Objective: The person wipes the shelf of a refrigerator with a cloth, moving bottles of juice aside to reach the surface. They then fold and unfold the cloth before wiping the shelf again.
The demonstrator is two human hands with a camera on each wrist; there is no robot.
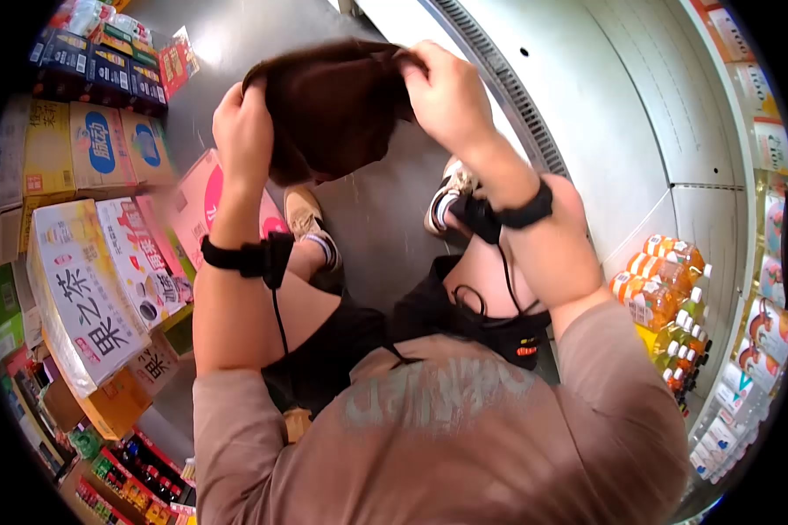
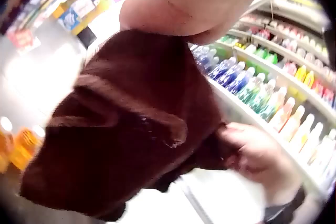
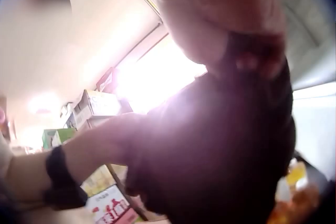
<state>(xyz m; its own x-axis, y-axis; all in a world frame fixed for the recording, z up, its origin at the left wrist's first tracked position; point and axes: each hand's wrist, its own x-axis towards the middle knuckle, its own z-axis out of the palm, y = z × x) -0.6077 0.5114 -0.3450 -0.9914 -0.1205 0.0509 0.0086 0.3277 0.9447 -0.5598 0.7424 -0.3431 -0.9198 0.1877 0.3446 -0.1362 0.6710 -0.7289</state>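
A dark brown cloth [image 1: 333, 109] is stretched between both hands, held up in front of the legs. My left hand [image 1: 243, 136] grips its left edge, thumb toward the fabric. At the upper right corner, my right hand [image 1: 451, 98] pinches the other edge. In the left wrist view the cloth [image 2: 131, 113] hangs in loose folds with a soft, towel-like surface, and the right hand [image 2: 257, 155] holds its far side. Against bright light in the right wrist view, the cloth [image 3: 220, 140] looks dark and blurred below the right hand [image 3: 226, 19].
Stacked drink cartons [image 1: 87, 297] stand at the left, near a pink box [image 1: 210, 197] by the left foot. A white cooler with a vent grille [image 1: 508, 83] runs along the right, with orange drink bottles [image 1: 657, 280] in it. Shelves of bottles [image 2: 262, 92] show in the left wrist view.
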